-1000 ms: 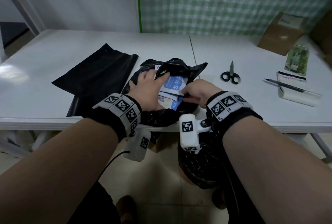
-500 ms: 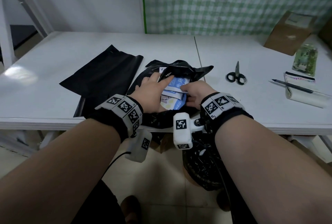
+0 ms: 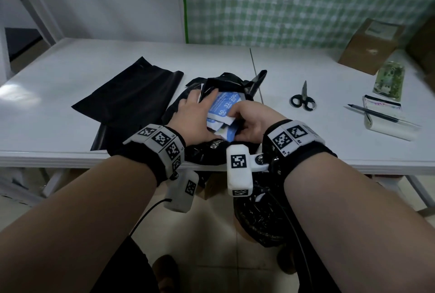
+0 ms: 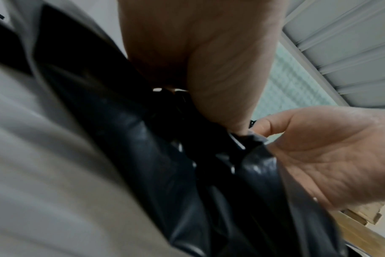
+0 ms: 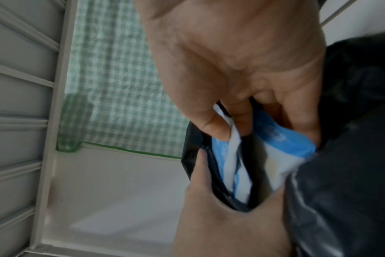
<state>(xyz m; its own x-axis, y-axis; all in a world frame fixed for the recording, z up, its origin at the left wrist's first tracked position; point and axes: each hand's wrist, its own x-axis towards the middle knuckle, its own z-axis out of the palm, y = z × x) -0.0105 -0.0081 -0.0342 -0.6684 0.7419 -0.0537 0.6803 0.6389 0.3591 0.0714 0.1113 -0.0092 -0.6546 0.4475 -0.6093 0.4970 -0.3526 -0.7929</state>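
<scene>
A crumpled black plastic bag (image 3: 227,81) lies at the table's front edge, its mouth towards me. Several blue-and-white packets (image 3: 223,104) stick out of the mouth. My left hand (image 3: 195,114) holds the bag's left rim, which runs between thumb and fingers in the right wrist view, where that left hand (image 5: 220,226) is at the bottom. My right hand (image 3: 247,121) grips the packets from the right. Its fingers curl in among the packets (image 5: 281,139) at the bag (image 5: 352,156) opening. The left wrist view shows mostly the bag (image 4: 165,173) and both palms.
Flat black bags (image 3: 131,95) lie left of the open one. To the right are scissors (image 3: 302,102), a pen (image 3: 376,116) on a white pad (image 3: 390,128), a green packet (image 3: 389,83) and a cardboard box (image 3: 369,45). A black-lined bin (image 3: 261,217) stands under the table edge (image 3: 58,158).
My right hand has slid a little left, further over the packets at the bag's mouth. My left hand stays at the rim.
</scene>
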